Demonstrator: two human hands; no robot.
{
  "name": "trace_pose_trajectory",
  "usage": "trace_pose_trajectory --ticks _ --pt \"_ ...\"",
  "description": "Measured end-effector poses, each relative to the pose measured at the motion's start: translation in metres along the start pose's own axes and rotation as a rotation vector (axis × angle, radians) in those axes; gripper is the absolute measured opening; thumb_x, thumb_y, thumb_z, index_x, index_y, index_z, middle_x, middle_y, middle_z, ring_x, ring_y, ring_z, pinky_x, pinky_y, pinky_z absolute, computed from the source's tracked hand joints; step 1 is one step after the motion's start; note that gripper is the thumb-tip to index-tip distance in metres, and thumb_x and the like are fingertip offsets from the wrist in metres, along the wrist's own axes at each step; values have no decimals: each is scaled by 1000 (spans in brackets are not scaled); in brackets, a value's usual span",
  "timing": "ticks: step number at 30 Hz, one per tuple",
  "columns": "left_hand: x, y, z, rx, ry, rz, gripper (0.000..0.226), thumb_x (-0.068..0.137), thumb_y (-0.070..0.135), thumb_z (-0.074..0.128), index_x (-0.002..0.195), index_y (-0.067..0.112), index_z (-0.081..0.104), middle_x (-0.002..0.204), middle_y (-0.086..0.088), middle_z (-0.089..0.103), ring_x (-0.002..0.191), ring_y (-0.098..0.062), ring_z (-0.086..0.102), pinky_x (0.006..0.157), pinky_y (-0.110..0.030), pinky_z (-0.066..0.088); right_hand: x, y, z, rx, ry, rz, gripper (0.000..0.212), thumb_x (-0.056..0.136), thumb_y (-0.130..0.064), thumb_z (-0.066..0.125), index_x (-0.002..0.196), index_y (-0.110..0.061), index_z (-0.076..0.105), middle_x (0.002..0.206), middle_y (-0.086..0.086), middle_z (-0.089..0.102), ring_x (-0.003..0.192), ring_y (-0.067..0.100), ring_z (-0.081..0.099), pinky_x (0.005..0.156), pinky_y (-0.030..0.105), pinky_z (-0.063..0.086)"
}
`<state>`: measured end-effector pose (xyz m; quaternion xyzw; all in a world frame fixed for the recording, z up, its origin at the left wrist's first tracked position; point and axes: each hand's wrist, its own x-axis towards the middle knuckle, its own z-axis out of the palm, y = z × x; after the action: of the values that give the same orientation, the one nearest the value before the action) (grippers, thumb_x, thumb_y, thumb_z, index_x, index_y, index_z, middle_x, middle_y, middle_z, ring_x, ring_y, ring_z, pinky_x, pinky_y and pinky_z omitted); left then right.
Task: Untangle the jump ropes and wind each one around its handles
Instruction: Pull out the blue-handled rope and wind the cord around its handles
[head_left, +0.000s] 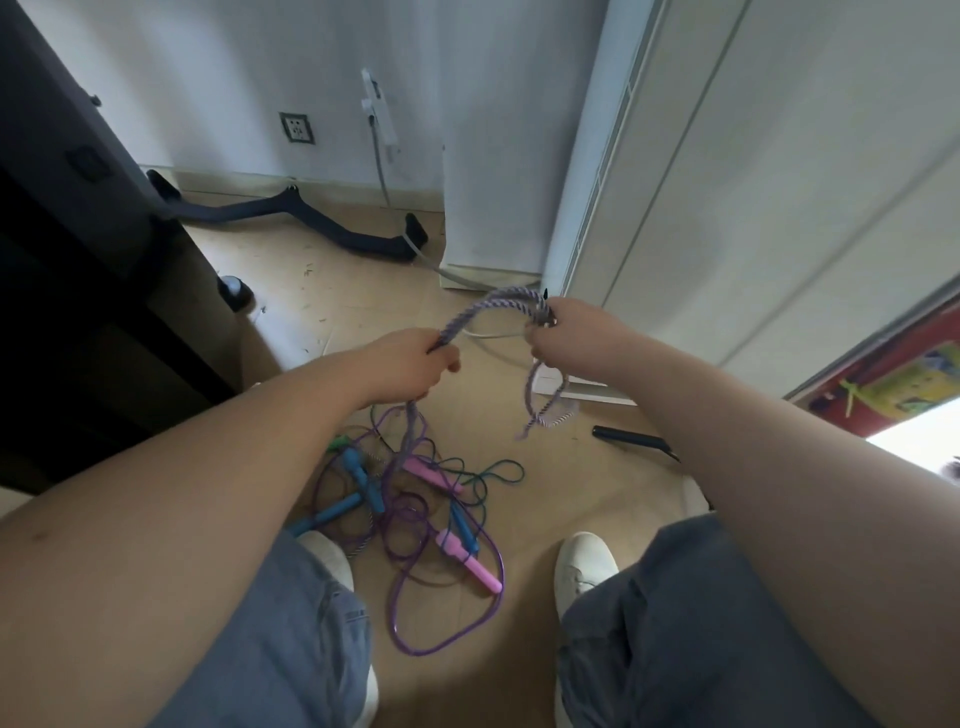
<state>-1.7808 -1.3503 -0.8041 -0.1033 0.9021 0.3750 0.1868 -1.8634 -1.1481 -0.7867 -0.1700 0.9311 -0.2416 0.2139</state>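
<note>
A braided purple-and-white jump rope (485, 304) arches between my two raised hands. My left hand (410, 366) grips one stretch of it, and the rope trails down from that fist into the pile. My right hand (563, 332) grips the other end together with something dark, and loops of the braid (545, 410) dangle below it. On the floor between my feet lies a tangle of thin ropes (415, 519) with pink handles (470, 566), blue handles (358, 475) and a small green piece (338, 442).
A black handle-like stick (631, 441) lies on the floor to the right. A dark furniture piece (78, 260) stands at left, a black curved base (311, 218) near the wall, white cabinet panels (727, 182) at right. My white shoes (582, 566) flank the pile.
</note>
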Motion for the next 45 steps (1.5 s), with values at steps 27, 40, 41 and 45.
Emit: trace_pose_trajectory --ticks 27,40,41,45 --pt "-12 4 -2 131 119 317 35 105 38 42 73 30 54 66 4 55 60 -12 51 58 -31 42 -16 -38 20 82 -250 -235 23 98 -32 54 97 -10 61 75 3 50 67 17 55 64 32 61" --pt "-12 -13 -1 139 -56 65 33 106 38 34 97 22 61 79 -1 64 73 -19 63 68 -31 50 -11 -27 -13 294 179 37 28 99 -32 50 90 -12 67 74 3 60 60 20 59 52 24 45" --pt "-12 -12 -2 122 -8 80 33 106 39 33 97 23 61 80 2 60 71 -18 61 66 -32 51 -10 -20 -15 187 122 39 24 97 -30 52 91 -12 67 75 4 63 60 21 61 54 25 48" --pt "-14 3 -7 110 180 268 31 106 39 36 99 28 64 77 8 58 70 -11 56 60 -28 39 -16 -7 -5 137 -239 -94 34 93 -25 66 125 -15 59 104 4 69 73 18 75 80 34 58"
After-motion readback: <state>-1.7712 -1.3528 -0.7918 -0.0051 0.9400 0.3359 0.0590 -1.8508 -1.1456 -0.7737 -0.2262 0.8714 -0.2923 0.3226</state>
